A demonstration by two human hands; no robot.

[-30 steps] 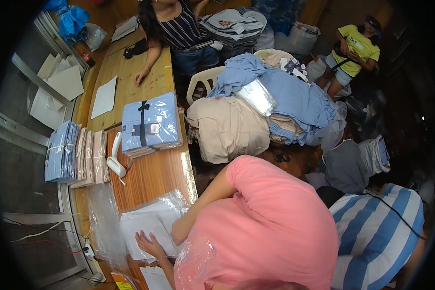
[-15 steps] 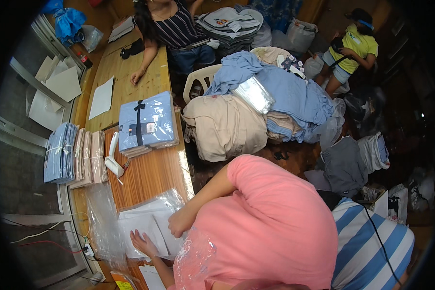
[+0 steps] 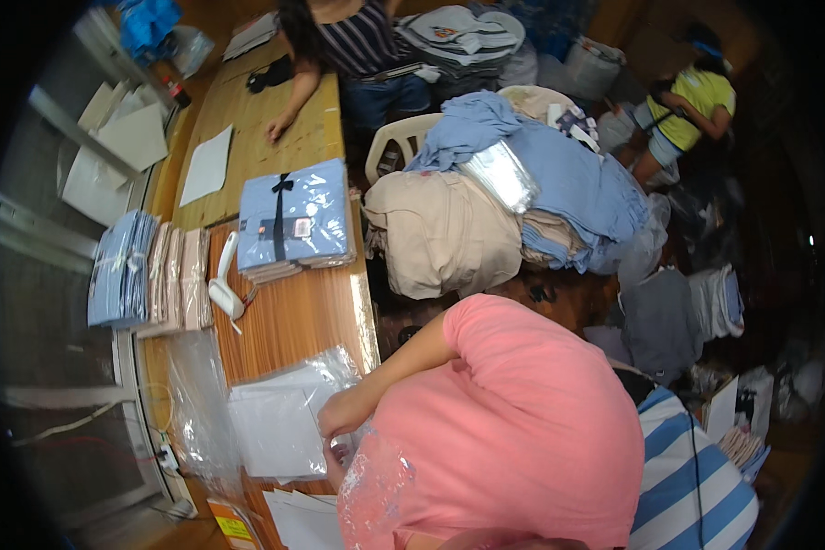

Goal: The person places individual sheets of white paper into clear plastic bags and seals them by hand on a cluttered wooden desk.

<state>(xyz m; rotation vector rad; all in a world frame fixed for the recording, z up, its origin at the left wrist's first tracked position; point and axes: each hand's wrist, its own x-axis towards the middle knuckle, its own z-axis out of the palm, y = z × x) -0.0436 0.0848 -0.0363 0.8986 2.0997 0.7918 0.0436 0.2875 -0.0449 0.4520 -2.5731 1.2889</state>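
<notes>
My right hand (image 3: 341, 414) comes in from the pink sleeve, its fingers closed at the right edge of a clear plastic bag (image 3: 332, 365). White sheets (image 3: 270, 426) lie in or under that bag on the table; the overlap hides which. Just below, my left hand (image 3: 338, 451) is curled close to the right one and partly hidden by it; what its fingers hold cannot be made out. More clear plastic bags (image 3: 197, 408) are left of the sheets. Loose white papers (image 3: 307, 522) rest nearer the bottom edge.
Folded blue shirts in plastic (image 3: 293, 215) and a white handheld tool (image 3: 225, 284) lie farther up the table, beside tied garment bundles (image 3: 124, 270). Large cloth heaps (image 3: 449, 234) stand right of the table. One person (image 3: 362, 46) leans on its far end; another in yellow (image 3: 697, 96) stands back right.
My left hand has left its spread position on the white sheets and moved right, in beside my right hand. The whole view has shifted slightly.
</notes>
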